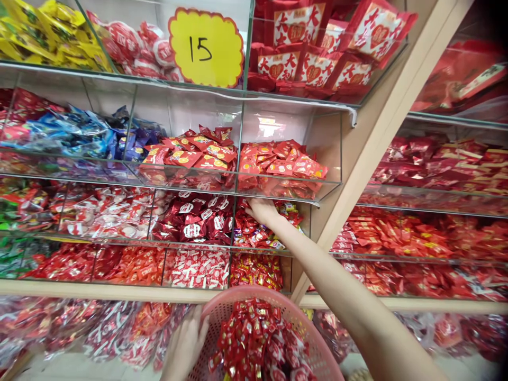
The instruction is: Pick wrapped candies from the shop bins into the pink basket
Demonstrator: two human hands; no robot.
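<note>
My left hand point(186, 338) is at the left rim of a pink plastic basket point(317, 328), its fingers closed over the edge. Inside the basket lies a heap of small red wrapped candies point(254, 333), with darker red and white ones on the right. Stretched forward, my right hand point(262, 211) reaches into a glass-walled compartment of mixed red, purple and yellow wrapped candies point(257, 237). Its fingertips are mostly hidden under the shelf above and among the candies, so I cannot make out what they hold.
Glass shelves hold several compartments of wrapped sweets, with orange-patterned red packets point(281, 159) just above my right hand and maroon packets point(198, 219) beside it. A yellow sign point(206, 47) reads 15. A slanted wooden post point(373, 143) stands to the right. Bagged sweets point(115, 328) lie below.
</note>
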